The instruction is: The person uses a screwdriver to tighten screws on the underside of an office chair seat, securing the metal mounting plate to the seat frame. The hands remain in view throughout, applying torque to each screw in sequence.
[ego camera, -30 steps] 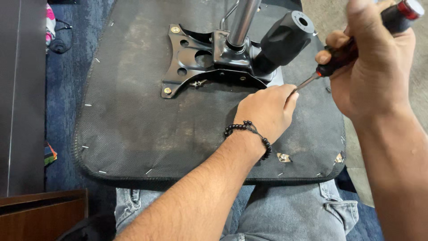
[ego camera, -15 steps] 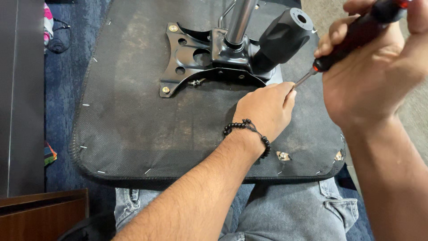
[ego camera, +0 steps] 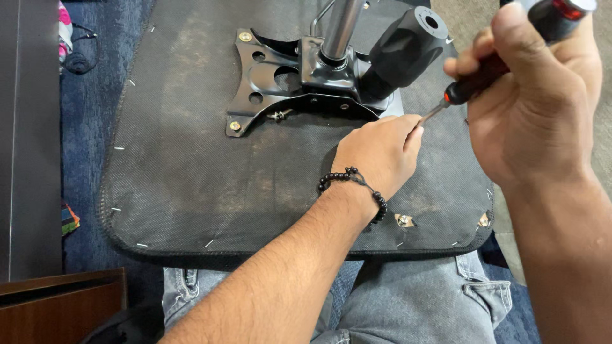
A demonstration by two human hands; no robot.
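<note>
I see the upturned chair seat (ego camera: 210, 165) resting across my lap, its dark fabric underside facing up and stapled along the edges, with blue carpet (ego camera: 86, 127) to the left. It sits slightly lower and more to the right in view than half a second ago, so my head has shifted a little; the seat itself has not moved on my knees. At the far middle, the black metal mounting plate (ego camera: 268, 83) stays bolted on, with the chrome column (ego camera: 341, 28) and the black knob (ego camera: 401, 51) rising from it.

My right hand (ego camera: 535, 108) is closed around the red and black screwdriver (ego camera: 484, 73). Compared with a second ago the handle has tilted further to the upper right, while the tip has stayed at the same spot near the plate's right edge. I judge that the tool is being worked in place, not lifted away.

My left hand (ego camera: 382, 153), with a black bead bracelet (ego camera: 354, 185) at the wrist, stays curled on the fabric, fingertips against the shaft near its tip. Whether it pinches a screw, I cannot tell.
</note>
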